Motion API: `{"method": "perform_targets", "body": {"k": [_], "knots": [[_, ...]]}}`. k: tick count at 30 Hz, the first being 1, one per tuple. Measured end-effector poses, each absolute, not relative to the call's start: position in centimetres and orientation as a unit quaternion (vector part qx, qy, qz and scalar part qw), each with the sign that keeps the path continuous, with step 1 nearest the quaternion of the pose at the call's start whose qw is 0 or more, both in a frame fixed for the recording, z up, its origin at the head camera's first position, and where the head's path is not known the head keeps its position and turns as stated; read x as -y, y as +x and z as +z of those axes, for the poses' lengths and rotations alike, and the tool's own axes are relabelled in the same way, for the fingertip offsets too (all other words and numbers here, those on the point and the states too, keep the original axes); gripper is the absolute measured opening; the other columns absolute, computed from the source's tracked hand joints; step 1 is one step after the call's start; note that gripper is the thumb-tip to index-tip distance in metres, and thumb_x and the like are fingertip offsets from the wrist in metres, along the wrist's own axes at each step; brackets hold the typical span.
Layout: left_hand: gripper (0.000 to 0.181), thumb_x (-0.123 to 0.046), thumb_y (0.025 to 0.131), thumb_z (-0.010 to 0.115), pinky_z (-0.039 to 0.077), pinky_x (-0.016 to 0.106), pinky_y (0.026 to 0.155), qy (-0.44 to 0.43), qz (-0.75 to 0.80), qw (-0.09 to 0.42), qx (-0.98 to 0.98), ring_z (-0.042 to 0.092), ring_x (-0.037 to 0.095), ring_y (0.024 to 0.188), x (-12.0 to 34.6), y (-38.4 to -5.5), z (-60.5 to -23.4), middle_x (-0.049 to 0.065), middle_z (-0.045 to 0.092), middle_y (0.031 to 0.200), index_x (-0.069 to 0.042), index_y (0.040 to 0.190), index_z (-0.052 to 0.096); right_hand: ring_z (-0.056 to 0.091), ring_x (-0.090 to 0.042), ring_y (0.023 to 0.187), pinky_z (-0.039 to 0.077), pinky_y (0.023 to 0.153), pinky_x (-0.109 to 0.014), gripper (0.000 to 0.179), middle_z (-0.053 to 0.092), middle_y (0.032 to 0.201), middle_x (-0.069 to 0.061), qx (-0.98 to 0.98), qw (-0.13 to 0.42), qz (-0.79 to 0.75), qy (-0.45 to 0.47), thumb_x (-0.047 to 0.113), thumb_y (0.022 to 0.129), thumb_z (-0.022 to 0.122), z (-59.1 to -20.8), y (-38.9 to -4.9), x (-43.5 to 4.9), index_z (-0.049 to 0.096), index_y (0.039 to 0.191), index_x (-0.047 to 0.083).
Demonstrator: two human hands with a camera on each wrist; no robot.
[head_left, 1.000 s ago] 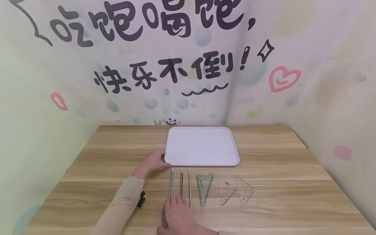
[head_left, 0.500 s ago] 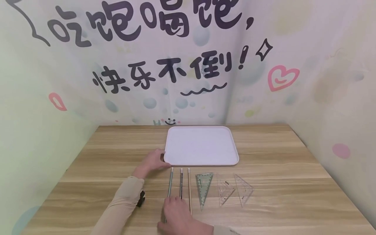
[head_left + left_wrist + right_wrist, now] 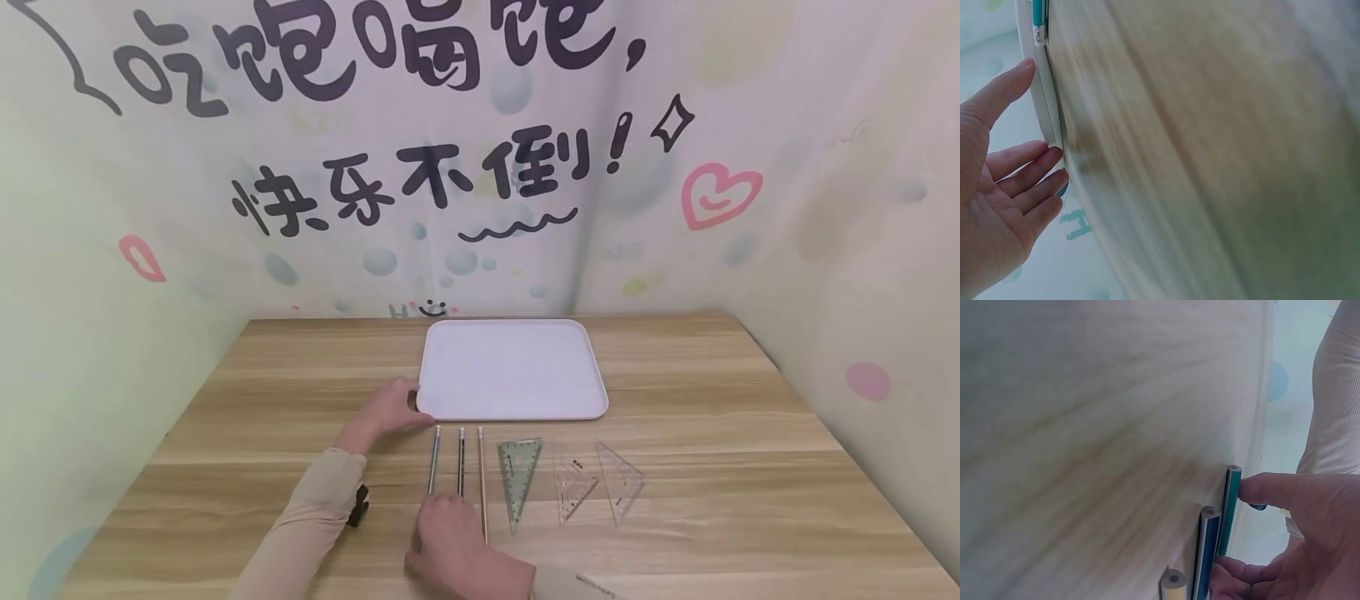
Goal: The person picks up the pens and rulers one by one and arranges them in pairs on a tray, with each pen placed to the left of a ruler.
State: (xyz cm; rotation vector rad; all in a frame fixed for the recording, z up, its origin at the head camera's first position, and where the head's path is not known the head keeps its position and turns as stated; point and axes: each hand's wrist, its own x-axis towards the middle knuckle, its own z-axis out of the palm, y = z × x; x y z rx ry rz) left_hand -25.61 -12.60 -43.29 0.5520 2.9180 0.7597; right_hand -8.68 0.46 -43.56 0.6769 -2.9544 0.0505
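At the front left corner of the white tray [image 3: 513, 367], my left hand [image 3: 386, 408] touches the rim with relaxed, spread fingers. In the left wrist view the thumb [image 3: 1016, 78] lies along the tray edge, apart from the other fingers. My right hand [image 3: 453, 533] covers the near end of the green pencil [image 3: 434, 458]. Its thumb [image 3: 1266, 489] presses one side of that pencil, while curled fingers meet the other side in the right wrist view. Beside it lie a dark blue pencil [image 3: 461, 462], partly under the hand, and a tan pencil [image 3: 482, 483].
Right of the pencils lie a green-tinted set square [image 3: 520, 479] and two clear ones, a middle set square [image 3: 588, 498] and a right-hand set square [image 3: 633, 492]. A printed cloth [image 3: 480, 275] hangs behind the wooden table [image 3: 720, 400].
My right hand has turned slightly, its fingers drawing in around the green pencil, and more of the right sleeve shows. The left hand stays at the tray corner. The head view has shifted slightly.
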Motion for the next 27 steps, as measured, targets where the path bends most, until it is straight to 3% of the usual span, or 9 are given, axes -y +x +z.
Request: {"method": "perform_targets", "body": {"k": [14,21,27], "knots": [[0.029,-0.025,0.067,0.079,0.039,0.029,0.064,0.178,0.257,0.051,-0.948,0.046,0.014,0.071,12.7,-25.8,-43.2,0.001,0.057,0.078,-0.008,0.085,0.063,0.042,-0.011,0.052,0.034,0.044,-0.020,0.034,0.045,0.062,-0.001,0.975,-0.043,0.124,0.181,0.032,0.068,0.073,-42.8,-8.9,-0.4,0.052,0.066,0.006],[0.029,-0.025,0.067,0.080,0.037,0.028,0.061,0.168,0.263,0.061,-0.948,0.046,0.014,0.068,12.6,-25.8,-43.2,-0.001,0.055,0.075,-0.009,0.085,0.063,0.041,-0.008,0.044,0.033,0.038,-0.018,0.032,0.044,0.054,0.001,0.968,-0.092,0.157,0.174,0.026,0.072,0.071,-42.6,-9.1,-0.5,0.049,0.055,0.010],[0.029,-0.025,0.067,0.079,0.037,0.028,0.060,0.173,0.259,0.057,-0.949,0.045,0.014,0.068,12.6,-25.8,-43.3,0.000,0.054,0.074,-0.008,0.083,0.063,0.042,-0.007,0.044,0.033,0.038,-0.017,0.024,0.044,0.055,0.002,0.963,-0.118,0.171,0.172,0.020,0.073,0.070,-42.5,-9.5,-0.5,0.054,0.060,0.008]]}}
